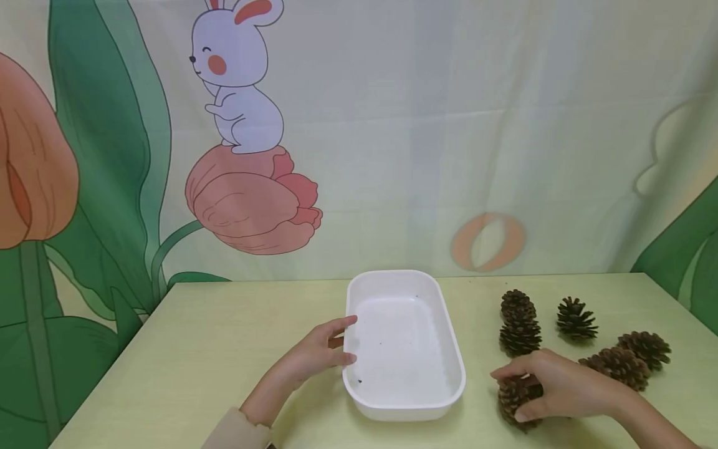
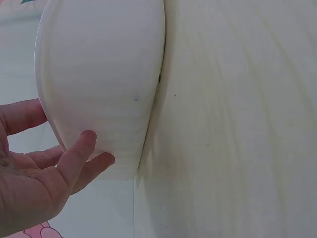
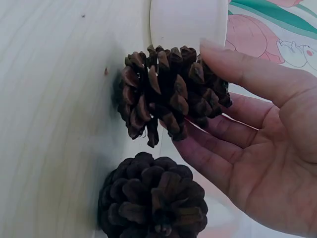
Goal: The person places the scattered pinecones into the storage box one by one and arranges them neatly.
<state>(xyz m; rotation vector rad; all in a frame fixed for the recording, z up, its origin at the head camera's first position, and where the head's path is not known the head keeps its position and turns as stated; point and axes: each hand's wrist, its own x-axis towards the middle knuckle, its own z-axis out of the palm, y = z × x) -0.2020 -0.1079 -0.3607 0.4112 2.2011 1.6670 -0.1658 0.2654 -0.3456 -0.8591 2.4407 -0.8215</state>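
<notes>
A white rectangular plastic tub [image 1: 401,349] stands on the table with its inside facing up. My left hand [image 1: 322,349] grips the tub's left rim; in the left wrist view some fingers [image 2: 81,148] lie along its outer wall while others go over the edge. To the right of the tub, my right hand [image 1: 566,386] holds a brown pine cone [image 1: 513,402] between thumb and fingers. Seen from the right wrist, the held pine cone [image 3: 168,91] is close over the tabletop, and another pine cone [image 3: 153,198] sits beside it.
Several more pine cones lie on the table's right side: two in a line [image 1: 520,333], one farther right [image 1: 576,321], and a pair [image 1: 619,368] behind my right hand. A printed curtain [image 1: 364,156] hangs behind the table [image 1: 224,337]. Small dark specks dot the tub's floor.
</notes>
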